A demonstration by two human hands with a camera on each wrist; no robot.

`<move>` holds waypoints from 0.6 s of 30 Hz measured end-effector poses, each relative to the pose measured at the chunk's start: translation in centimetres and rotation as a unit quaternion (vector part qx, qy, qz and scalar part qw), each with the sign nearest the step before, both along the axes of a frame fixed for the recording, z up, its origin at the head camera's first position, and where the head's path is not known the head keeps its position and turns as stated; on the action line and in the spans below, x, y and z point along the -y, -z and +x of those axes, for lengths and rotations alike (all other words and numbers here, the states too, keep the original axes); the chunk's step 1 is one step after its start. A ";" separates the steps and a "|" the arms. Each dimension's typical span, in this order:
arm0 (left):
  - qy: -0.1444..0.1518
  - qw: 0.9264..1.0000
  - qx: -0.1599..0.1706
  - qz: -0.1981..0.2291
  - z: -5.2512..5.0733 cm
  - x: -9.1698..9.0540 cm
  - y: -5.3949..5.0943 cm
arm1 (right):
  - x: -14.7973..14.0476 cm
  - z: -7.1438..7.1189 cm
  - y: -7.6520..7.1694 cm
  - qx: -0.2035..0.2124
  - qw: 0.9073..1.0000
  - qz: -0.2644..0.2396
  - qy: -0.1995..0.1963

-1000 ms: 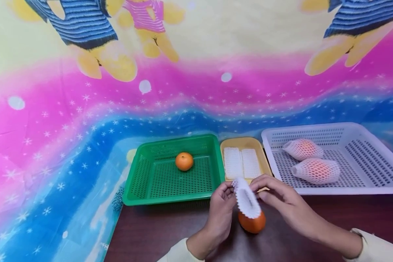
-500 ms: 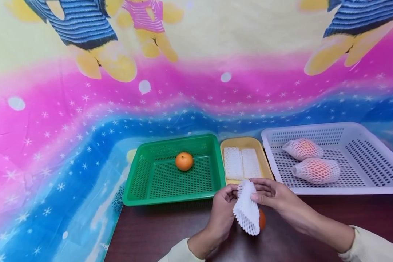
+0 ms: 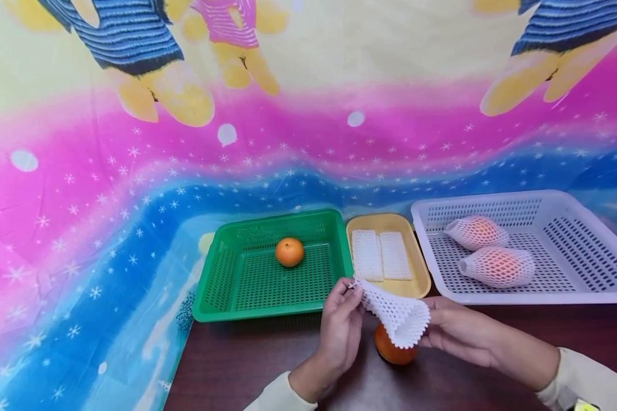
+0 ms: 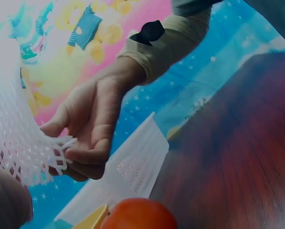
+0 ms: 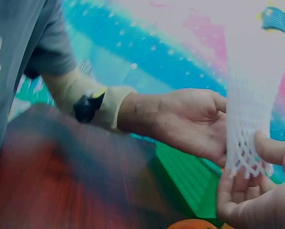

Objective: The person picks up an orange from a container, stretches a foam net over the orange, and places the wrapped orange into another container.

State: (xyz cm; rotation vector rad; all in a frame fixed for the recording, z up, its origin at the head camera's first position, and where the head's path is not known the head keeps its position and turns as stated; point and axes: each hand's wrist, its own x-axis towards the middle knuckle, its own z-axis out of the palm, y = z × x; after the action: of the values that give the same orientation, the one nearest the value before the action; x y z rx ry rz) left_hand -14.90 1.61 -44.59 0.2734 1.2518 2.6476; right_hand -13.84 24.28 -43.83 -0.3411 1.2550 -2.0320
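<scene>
A white foam fruit net [image 3: 395, 313] is stretched between both hands, its flared mouth facing down and right. The fingers of my left hand [image 3: 339, 334] pinch its narrow end. At the wide mouth, my right hand [image 3: 465, 331] grips the rim, partly hidden behind the net in the head view. Thumb and fingers of the right hand [image 5: 271, 191] close on the net's edge [image 5: 247, 157] in the right wrist view. Just below the net, an orange [image 3: 395, 351] sits on the table, its top covered from view.
A green basket [image 3: 267, 314] holds one orange [image 3: 289, 252]. Beside it a yellow tray [image 3: 420, 285] carries two flat foam nets [image 3: 366, 256]. The white basket [image 3: 586, 291] at right holds two fruits in nets [image 3: 496, 267]. A printed cloth hangs behind the dark table [image 3: 226, 359].
The net has turned: its mouth pointed down toward the person and now points to the right. My right hand has shifted lower, to the mouth's rim. The left hand keeps the narrow end.
</scene>
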 end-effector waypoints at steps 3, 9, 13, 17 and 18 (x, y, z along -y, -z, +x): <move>0.031 0.998 0.024 0.052 -0.1 0.1 -0.2 | 0.0 0.0 -0.3 0.036 0.997 -0.060 -0.034; 0.071 0.987 0.122 0.083 -0.2 0.4 -0.7 | 0.3 -0.5 -0.6 0.067 0.964 -0.255 -0.019; 0.136 0.972 0.173 0.079 0.2 0.8 -0.8 | 0.3 -0.6 -0.5 0.066 0.938 -0.340 0.006; 0.245 0.943 0.209 0.082 0.6 1.3 -0.9 | 0.3 -0.4 -0.5 0.065 0.930 -0.361 0.017; 0.267 0.937 0.210 0.082 0.6 1.4 -1.0 | 0.3 -0.4 -0.5 0.067 0.928 -0.365 0.014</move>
State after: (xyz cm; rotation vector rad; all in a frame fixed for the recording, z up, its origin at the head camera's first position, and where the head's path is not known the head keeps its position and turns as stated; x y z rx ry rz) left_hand -14.30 0.20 -43.63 0.0501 0.6974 2.1793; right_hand -14.21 24.00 -43.31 -0.5117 0.3765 -2.4427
